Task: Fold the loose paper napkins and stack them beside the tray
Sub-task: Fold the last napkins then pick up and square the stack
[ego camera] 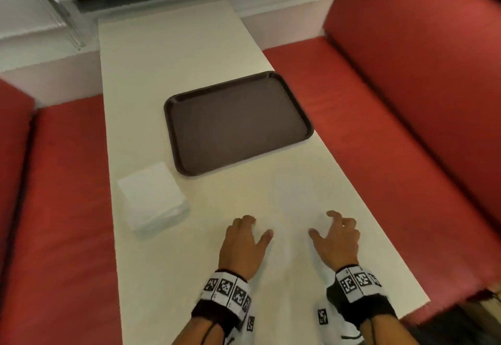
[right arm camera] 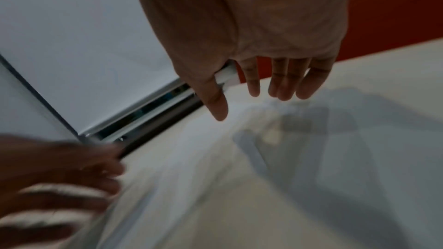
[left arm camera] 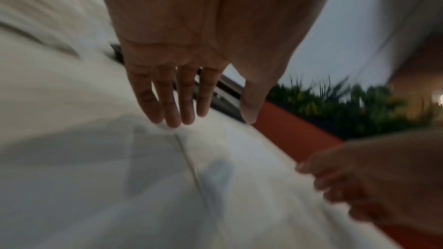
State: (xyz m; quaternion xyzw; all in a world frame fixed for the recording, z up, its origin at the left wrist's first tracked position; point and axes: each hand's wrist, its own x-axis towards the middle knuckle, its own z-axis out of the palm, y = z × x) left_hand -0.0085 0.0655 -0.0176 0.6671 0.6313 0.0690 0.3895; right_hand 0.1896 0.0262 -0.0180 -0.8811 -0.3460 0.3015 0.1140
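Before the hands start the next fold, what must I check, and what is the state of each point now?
1. Left hand free, holding nothing: ok, fingers straight in the left wrist view.
2. Right hand free: ok, fingers loosely spread.
3. Loose napkin lying between the hands: cannot tell its edges, white on white and blurred.
4. Napkin stack beside the brown tray: ok, near the tray's close left corner, apart from it.
5. Tray holds no napkins: ok.
6. Stack edges aligned: cannot tell, too blurred.
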